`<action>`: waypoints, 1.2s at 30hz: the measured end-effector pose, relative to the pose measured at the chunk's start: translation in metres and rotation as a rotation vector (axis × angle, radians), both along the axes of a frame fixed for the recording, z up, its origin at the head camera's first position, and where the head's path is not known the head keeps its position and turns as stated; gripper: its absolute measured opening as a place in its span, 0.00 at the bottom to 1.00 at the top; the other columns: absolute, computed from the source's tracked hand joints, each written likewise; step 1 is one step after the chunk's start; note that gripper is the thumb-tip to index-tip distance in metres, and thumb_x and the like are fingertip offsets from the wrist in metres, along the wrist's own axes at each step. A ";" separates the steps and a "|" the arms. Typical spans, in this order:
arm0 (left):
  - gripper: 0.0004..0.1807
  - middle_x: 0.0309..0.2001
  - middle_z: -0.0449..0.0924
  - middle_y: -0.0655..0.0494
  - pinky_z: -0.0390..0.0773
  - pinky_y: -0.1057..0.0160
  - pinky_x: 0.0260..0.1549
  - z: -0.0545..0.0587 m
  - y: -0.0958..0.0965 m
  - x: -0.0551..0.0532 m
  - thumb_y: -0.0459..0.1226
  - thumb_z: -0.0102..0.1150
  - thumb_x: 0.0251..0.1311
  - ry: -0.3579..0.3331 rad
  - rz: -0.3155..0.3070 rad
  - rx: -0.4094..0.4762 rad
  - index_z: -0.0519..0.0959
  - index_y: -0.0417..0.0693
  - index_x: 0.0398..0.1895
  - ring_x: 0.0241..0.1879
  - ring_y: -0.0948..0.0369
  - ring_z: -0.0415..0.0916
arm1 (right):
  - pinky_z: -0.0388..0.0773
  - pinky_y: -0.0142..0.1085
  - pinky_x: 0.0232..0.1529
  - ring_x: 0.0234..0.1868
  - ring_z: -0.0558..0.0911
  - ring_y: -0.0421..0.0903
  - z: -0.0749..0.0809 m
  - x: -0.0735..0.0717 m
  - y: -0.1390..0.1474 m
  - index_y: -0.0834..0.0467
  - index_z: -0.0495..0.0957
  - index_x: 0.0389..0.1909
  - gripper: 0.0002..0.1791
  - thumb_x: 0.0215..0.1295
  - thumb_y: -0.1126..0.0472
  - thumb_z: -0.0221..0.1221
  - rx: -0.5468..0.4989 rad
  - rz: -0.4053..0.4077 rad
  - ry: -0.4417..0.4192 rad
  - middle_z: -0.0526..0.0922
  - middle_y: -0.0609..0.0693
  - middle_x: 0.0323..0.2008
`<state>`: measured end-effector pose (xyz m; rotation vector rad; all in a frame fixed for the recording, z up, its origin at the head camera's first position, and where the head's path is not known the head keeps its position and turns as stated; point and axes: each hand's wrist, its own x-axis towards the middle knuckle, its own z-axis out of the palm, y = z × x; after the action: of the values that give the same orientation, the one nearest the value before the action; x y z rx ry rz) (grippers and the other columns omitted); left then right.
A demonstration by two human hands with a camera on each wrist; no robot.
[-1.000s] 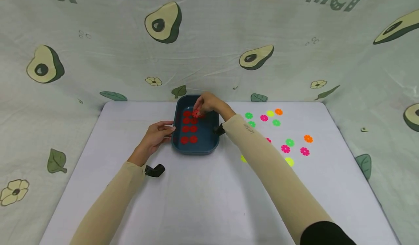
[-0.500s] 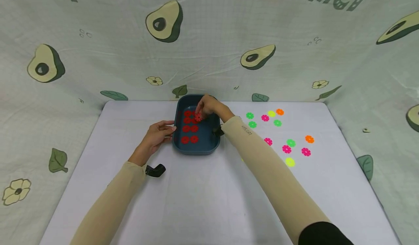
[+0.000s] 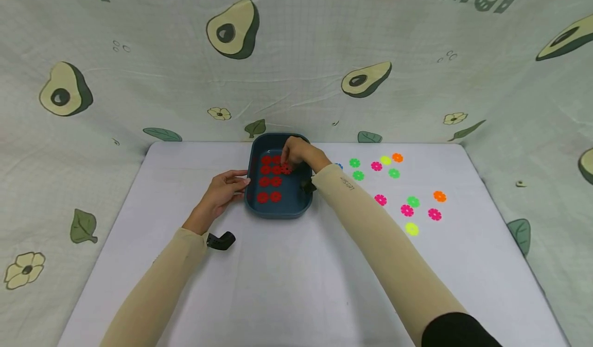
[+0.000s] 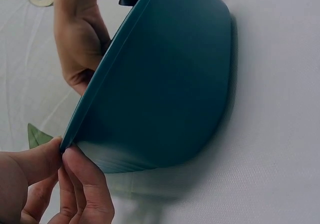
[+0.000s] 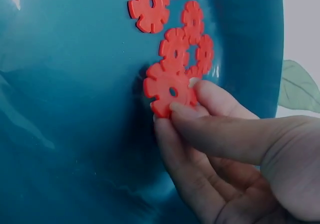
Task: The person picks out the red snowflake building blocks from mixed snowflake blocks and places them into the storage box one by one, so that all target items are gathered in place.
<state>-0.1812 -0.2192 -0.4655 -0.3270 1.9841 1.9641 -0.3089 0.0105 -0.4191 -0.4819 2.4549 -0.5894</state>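
A deep blue-green tray stands at the back of the table. In it lie several red notched plastic discs, mostly in two columns toward the left side. My left hand pinches the tray's left rim between thumb and fingers, as the left wrist view shows with the tray wall beside it. My right hand reaches inside the tray. Between its thumb and fingers it pinches a red notched disc, held tilted beside the discs lying farther back. Part of that group is hidden behind the held disc and fingers.
Loose notched discs in pink, green, yellow and orange are spread on the white table right of the tray. My right forearm crosses near them. A printed avocado cloth hangs behind the table.
My right hand has moved slightly right and lower inside the tray with the red notched disc, uncovering discs at the back. My left hand keeps its grip on the rim.
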 end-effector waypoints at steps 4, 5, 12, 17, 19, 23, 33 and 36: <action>0.26 0.41 0.79 0.61 0.83 0.70 0.37 0.001 0.004 -0.002 0.31 0.60 0.76 0.002 -0.001 0.003 0.70 0.34 0.74 0.36 0.68 0.77 | 0.85 0.40 0.50 0.48 0.84 0.52 0.001 0.001 0.003 0.65 0.91 0.43 0.10 0.67 0.77 0.65 0.032 0.012 0.046 0.87 0.59 0.54; 0.26 0.41 0.79 0.61 0.83 0.70 0.37 0.001 0.004 -0.002 0.31 0.60 0.76 0.003 -0.003 0.005 0.70 0.34 0.74 0.36 0.68 0.77 | 0.85 0.40 0.50 0.47 0.84 0.52 0.001 0.001 0.003 0.65 0.91 0.42 0.10 0.67 0.77 0.65 0.041 0.014 0.056 0.87 0.59 0.54; 0.27 0.40 0.79 0.60 0.83 0.70 0.37 0.002 0.009 -0.003 0.30 0.60 0.76 0.010 -0.011 0.007 0.69 0.33 0.74 0.35 0.69 0.77 | 0.87 0.43 0.50 0.43 0.86 0.53 0.002 0.003 0.009 0.65 0.90 0.40 0.10 0.64 0.79 0.66 0.040 -0.021 0.075 0.89 0.60 0.47; 0.27 0.41 0.79 0.60 0.83 0.70 0.37 0.004 0.011 -0.003 0.31 0.60 0.76 0.013 -0.023 -0.005 0.69 0.33 0.74 0.36 0.69 0.77 | 0.84 0.37 0.42 0.39 0.83 0.49 0.011 0.006 0.016 0.65 0.89 0.42 0.10 0.64 0.78 0.67 0.014 0.015 0.134 0.88 0.57 0.43; 0.27 0.41 0.79 0.60 0.83 0.70 0.38 0.004 0.011 -0.003 0.31 0.60 0.76 0.013 -0.025 -0.008 0.69 0.33 0.75 0.36 0.69 0.78 | 0.83 0.36 0.41 0.38 0.81 0.47 0.017 0.008 0.020 0.66 0.88 0.44 0.11 0.64 0.78 0.65 -0.036 0.019 0.122 0.87 0.57 0.41; 0.28 0.41 0.79 0.60 0.83 0.70 0.38 0.003 0.011 -0.002 0.31 0.60 0.76 0.015 -0.027 -0.009 0.68 0.33 0.75 0.35 0.69 0.77 | 0.86 0.38 0.46 0.38 0.83 0.48 0.031 0.014 0.033 0.70 0.85 0.49 0.14 0.63 0.81 0.63 -0.200 -0.012 0.027 0.86 0.59 0.40; 0.29 0.41 0.79 0.62 0.83 0.70 0.38 0.002 0.002 0.003 0.32 0.60 0.77 0.001 -0.021 -0.026 0.67 0.33 0.76 0.36 0.69 0.78 | 0.88 0.42 0.50 0.45 0.87 0.54 0.052 0.026 0.070 0.73 0.82 0.54 0.15 0.68 0.80 0.60 -0.382 -0.059 -0.078 0.86 0.63 0.46; 0.29 0.41 0.79 0.63 0.83 0.70 0.39 0.001 0.003 0.002 0.33 0.60 0.77 -0.005 -0.028 -0.044 0.67 0.35 0.77 0.36 0.69 0.77 | 0.87 0.44 0.53 0.47 0.86 0.56 0.057 0.030 0.087 0.73 0.82 0.54 0.15 0.68 0.79 0.60 -0.381 -0.087 -0.078 0.86 0.63 0.47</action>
<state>-0.1789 -0.2164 -0.4644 -0.3126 2.0202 1.9037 -0.2785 0.0971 -0.3621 -0.4890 2.3021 -1.1009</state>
